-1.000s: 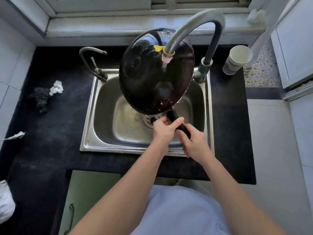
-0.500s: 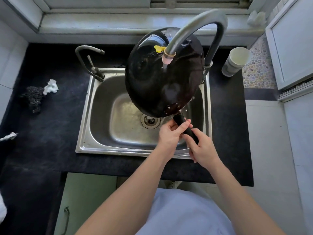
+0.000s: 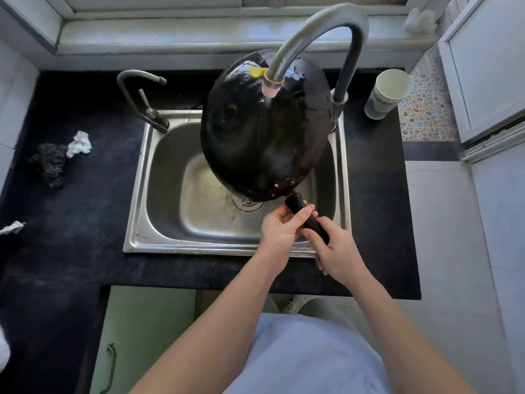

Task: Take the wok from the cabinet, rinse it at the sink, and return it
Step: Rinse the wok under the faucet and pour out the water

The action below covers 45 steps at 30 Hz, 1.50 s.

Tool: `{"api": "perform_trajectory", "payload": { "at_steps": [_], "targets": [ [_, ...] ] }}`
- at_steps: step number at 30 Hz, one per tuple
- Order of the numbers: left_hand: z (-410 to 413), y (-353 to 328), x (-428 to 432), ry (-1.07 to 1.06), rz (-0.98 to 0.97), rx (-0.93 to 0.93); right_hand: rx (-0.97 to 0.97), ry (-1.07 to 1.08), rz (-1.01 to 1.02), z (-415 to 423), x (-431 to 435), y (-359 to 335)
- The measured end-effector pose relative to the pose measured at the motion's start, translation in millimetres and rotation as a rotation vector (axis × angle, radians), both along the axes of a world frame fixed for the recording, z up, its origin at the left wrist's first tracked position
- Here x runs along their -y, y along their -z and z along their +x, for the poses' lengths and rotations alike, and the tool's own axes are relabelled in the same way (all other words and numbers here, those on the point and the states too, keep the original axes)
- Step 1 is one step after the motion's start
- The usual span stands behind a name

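Note:
The black wok is held tilted over the steel sink, its rounded underside turned up toward me and wet. Both hands grip its black handle: my left hand nearer the pan, my right hand at the handle's end. The tall curved faucet arches over the wok, its spout close above the wok's back. The wok's inside is hidden.
A smaller tap stands at the sink's back left. A paper cup sits on the black counter at right, a scouring pad and crumpled tissue at left. A green cabinet door is below the counter.
The wok has shifted to the right under the faucet and its handle end has swung right. Both hands kept their grip on the handle.

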<state>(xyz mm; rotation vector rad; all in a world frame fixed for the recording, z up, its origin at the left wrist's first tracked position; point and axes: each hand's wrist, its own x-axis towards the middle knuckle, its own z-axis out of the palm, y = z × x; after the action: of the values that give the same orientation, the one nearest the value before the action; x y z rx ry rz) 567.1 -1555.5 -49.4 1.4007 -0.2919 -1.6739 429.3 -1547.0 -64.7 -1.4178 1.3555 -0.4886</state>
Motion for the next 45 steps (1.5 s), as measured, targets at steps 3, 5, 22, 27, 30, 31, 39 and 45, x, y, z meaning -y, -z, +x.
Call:
{"api": "perform_trajectory", "payload": {
  "at_steps": [3, 5, 22, 27, 30, 31, 39, 45],
  "targets": [
    [6, 1, 0, -0.043, -0.003, -0.011, -0.007, -0.037, -0.004, 6, 4, 1],
    [9, 2, 1, -0.064, -0.004, -0.016, -0.022, -0.057, -0.006, 10, 7, 2],
    [40, -2, 13, -0.138, 0.018, 0.026, -0.023, -0.089, -0.04, 42, 23, 7],
    [33, -1, 2, -0.128, 0.046, 0.007, -0.014, -0.101, -0.019, 34, 14, 5],
    [25, 1, -8, -0.144, 0.047, -0.038, -0.036, -0.109, -0.011, 26, 4, 4],
    [23, 1, -12, -0.151, 0.049, -0.044, -0.042, -0.115, -0.009, 23, 0, 4],
    [8, 1, -48, -0.198, 0.053, 0.022, -0.048, -0.195, -0.038, 13, -27, 11],
    [11, 7, -82, -0.26, 0.054, 0.071, 0.099, -0.215, 0.094, 19, -54, 14]
  ]
}}
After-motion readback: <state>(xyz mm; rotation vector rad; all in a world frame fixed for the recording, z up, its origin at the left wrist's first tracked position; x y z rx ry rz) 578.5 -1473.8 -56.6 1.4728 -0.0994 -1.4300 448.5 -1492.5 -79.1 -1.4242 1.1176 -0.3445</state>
